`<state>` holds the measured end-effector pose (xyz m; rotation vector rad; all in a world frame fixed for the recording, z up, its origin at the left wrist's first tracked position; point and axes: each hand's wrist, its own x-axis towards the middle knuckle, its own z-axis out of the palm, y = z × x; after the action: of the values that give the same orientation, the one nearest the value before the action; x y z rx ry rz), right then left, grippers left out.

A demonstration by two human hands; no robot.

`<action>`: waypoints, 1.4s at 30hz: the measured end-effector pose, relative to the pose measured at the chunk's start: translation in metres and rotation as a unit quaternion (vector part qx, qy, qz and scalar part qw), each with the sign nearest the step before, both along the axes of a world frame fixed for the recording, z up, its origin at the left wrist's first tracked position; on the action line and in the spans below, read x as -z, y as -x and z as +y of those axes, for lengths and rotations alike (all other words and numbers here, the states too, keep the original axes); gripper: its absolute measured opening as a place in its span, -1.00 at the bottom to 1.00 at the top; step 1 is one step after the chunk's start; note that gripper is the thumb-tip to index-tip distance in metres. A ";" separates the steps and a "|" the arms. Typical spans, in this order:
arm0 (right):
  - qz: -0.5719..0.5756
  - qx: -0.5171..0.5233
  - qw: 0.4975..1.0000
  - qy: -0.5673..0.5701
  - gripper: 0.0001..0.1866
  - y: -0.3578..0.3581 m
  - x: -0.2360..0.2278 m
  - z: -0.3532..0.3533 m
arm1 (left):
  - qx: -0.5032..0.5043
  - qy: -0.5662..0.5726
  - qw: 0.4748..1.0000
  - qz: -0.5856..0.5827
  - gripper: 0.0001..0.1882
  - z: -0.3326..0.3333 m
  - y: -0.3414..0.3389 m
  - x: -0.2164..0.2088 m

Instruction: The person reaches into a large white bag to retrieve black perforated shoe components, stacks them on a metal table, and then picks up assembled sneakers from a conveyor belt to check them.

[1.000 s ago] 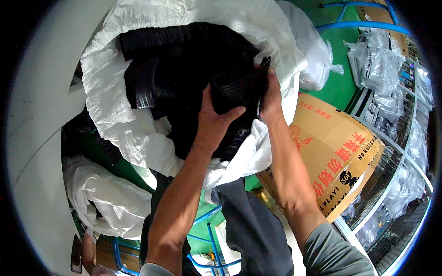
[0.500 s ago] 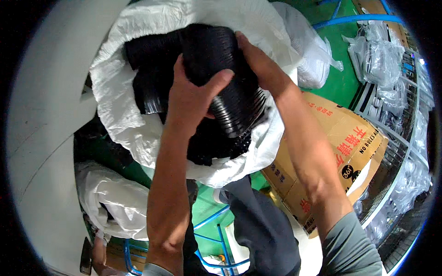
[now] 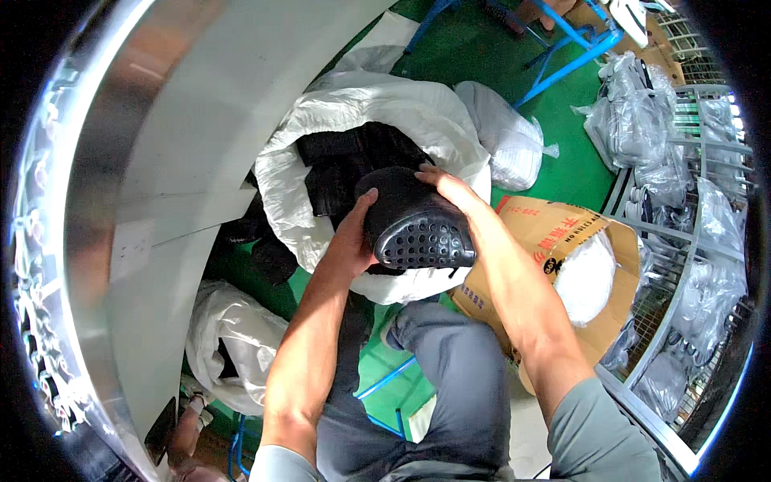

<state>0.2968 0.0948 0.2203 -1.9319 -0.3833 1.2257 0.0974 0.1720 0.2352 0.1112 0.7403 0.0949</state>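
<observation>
Left hand (image 3: 352, 237) and right hand (image 3: 450, 189), fingers part-spread, clasp opposite sides of a bulky black bundle with a glossy, round-holed end (image 3: 424, 243), frame centre, above a white crinkled-fabric sack (image 3: 287, 197), presumably for balanced support.

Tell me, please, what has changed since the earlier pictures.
The black stack has been lifted toward the person, up from inside the white sack, and turned so its holed end shows. The view has drawn back. Nothing was let go: the left hand and right hand still hold the stack. The sack and carton stay in place.
</observation>
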 end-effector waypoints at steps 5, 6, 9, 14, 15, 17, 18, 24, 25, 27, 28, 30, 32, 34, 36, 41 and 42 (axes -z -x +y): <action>0.299 0.120 0.944 0.076 -0.66 0.038 -0.059 -0.027 | 0.043 0.012 0.998 0.053 -0.33 -0.028 0.038 -0.048; 0.326 0.130 0.933 0.076 -0.68 0.052 -0.073 -0.046 | 0.074 0.008 0.994 0.074 -0.30 -0.039 0.048 -0.073; 0.355 0.095 0.928 0.060 -0.68 0.092 -0.136 -0.092 | 0.118 0.009 0.982 0.146 -0.23 -0.074 0.087 -0.161; 0.318 0.075 0.929 0.173 -0.69 0.137 -0.255 -0.130 | 0.098 0.048 0.985 0.134 -0.24 -0.113 0.157 -0.298; 0.320 0.052 0.933 0.156 -0.70 0.141 -0.268 -0.135 | 0.054 0.053 0.993 0.089 -0.25 -0.124 0.170 -0.312; 0.357 0.048 0.926 0.113 -0.68 0.142 -0.304 -0.132 | 0.019 0.027 0.996 0.086 -0.26 -0.126 0.182 -0.344; 0.364 0.041 0.927 0.080 -0.67 0.145 -0.330 -0.118 | -0.009 0.004 0.997 0.078 -0.25 -0.119 0.184 -0.368; 0.407 0.113 0.905 0.044 -0.74 0.197 -0.369 -0.003 | -0.092 -0.086 0.983 0.132 -0.16 -0.032 0.206 -0.414; 0.421 0.129 0.898 0.028 -0.75 0.212 -0.389 0.022 | -0.117 -0.092 0.977 0.152 -0.16 -0.011 0.210 -0.425; 0.344 0.107 0.931 0.052 -0.73 0.228 -0.419 0.063 | -0.054 -0.099 0.988 0.103 -0.21 0.039 0.240 -0.425; 0.365 0.083 0.926 0.040 -0.71 0.234 -0.410 0.080 | -0.063 -0.121 0.980 0.142 -0.25 0.060 0.247 -0.416; 0.329 0.088 0.937 0.078 -0.65 0.252 -0.454 0.121 | -0.049 -0.153 0.976 0.149 -0.26 0.105 0.257 -0.421; 0.407 0.102 0.908 -0.003 -0.57 0.243 -0.390 0.145 | -0.025 -0.170 0.965 0.198 -0.17 0.150 0.256 -0.402; 0.414 0.109 0.903 -0.035 -0.53 0.257 -0.416 0.170 | -0.005 -0.172 0.959 0.227 0.03 0.186 0.267 -0.379; 0.219 0.140 0.963 0.073 -0.47 0.260 -0.416 0.191 | 0.011 -0.155 0.960 0.234 -0.02 0.209 0.260 -0.371; 0.155 0.153 0.973 0.073 -0.51 0.253 -0.416 0.177 | -0.008 -0.175 0.962 0.208 -0.01 0.218 0.258 -0.408; 0.089 0.118 0.989 0.000 -0.48 0.252 -0.416 0.162 | -0.004 -0.184 0.970 0.158 -0.03 0.217 0.263 -0.412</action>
<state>0.0453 0.2564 0.6363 -1.7916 -0.0603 1.2271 -0.1655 0.3892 0.6469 0.4857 1.0359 0.2254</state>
